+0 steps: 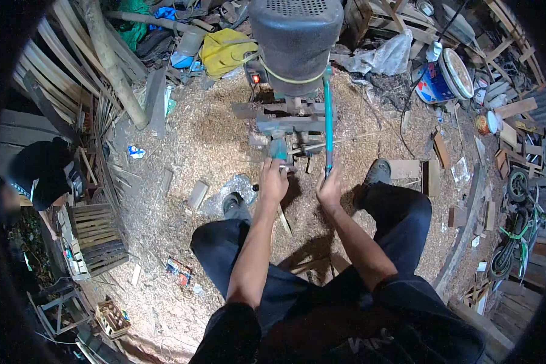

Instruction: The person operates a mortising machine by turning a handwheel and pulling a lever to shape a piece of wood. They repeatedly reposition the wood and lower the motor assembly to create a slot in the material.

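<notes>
In front of me stands a machine with a dark rounded motor housing (pixel 297 45), a cord tied round it. A long teal lever (pixel 329 115) runs down its right side. My right hand (pixel 329 189) is closed round the dark lower end of that lever. My left hand (pixel 273 182) is closed at the machine's front, just below a blurred teal part (pixel 278 149); what its fingers hold is partly hidden and I cannot make it out. Metal and wooden pieces (pixel 294 124) lie under the motor. A red light glows on a switch box (pixel 255 79) at left.
Wood shavings (pixel 206 130) cover the floor. A yellow sack (pixel 224 51) lies behind, left of the motor. A white and blue bucket (pixel 446 79) lies tipped at right. Wood blocks (pixel 198 194) are near my feet. Another person (pixel 45 173) is at far left, beside a slatted crate (pixel 97 236).
</notes>
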Motion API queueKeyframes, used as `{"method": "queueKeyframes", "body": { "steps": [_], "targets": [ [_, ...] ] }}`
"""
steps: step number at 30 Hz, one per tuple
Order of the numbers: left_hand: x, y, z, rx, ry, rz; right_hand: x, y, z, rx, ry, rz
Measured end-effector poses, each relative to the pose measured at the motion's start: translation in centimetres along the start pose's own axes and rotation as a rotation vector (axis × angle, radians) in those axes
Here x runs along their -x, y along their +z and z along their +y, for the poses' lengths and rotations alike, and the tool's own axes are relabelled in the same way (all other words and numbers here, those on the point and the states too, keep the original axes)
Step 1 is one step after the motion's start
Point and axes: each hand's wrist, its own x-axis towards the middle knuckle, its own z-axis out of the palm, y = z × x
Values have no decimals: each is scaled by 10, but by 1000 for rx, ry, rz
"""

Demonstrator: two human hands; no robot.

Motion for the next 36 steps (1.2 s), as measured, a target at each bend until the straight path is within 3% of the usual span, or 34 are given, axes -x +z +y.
{"method": "queueKeyframes", "body": {
  "steps": [1, 2, 5, 11, 15, 18, 20, 21, 23, 26, 27, 28, 29, 30, 31, 35, 36],
  "targets": [
    [-1, -1, -1, 9, 4, 2, -1, 13, 5, 37, -51, 62],
    [-3, 2, -4, 21, 18, 31, 3, 24, 10, -80, 224, -123],
    [-2, 4, -4, 37, 4, 14, 6, 45, 29, -108, 387, -311],
    [-5, -6, 7, -33, 20, 10, 7, 61, 39, -210, 156, -69],
    [2, 2, -3, -13, 42, 74, 6, 42, 27, -244, 116, -54],
    [7, 2, -11, 67, 24, 28, 2, -4, -2, -209, 334, -332],
    [10, 7, -18, 149, -66, -73, -11, -48, -26, -217, 66, -178],
    [16, 14, -23, 70, -8, -26, -16, -75, -43, -218, -64, -106],
    [17, 22, -29, -92, 115, 81, -44, -136, -87, -289, -112, -136],
    [17, 23, -37, -59, 163, 6, -110, -199, -128, -241, -286, -114],
    [20, 24, -43, -41, 204, 6, -140, -243, -168, -317, 15, -269],
    [26, 16, -38, -127, 172, -33, -169, -244, -170, -491, -134, -54],
    [31, 13, -35, -116, 139, -39, -201, -262, -187, -513, -190, -38],
    [36, 10, -34, -106, 105, -45, -235, -260, -190, -469, -392, 128],
    [38, 6, -32, -95, 73, -49, -264, -252, -196, -411, -422, 247],
    [43, -3, -41, -47, -68, -94, -313, -231, -191, -651, -538, 263],
    [47, -5, -45, -41, -114, -104, -306, -213, -173, -514, -491, 223]
  ]
}}
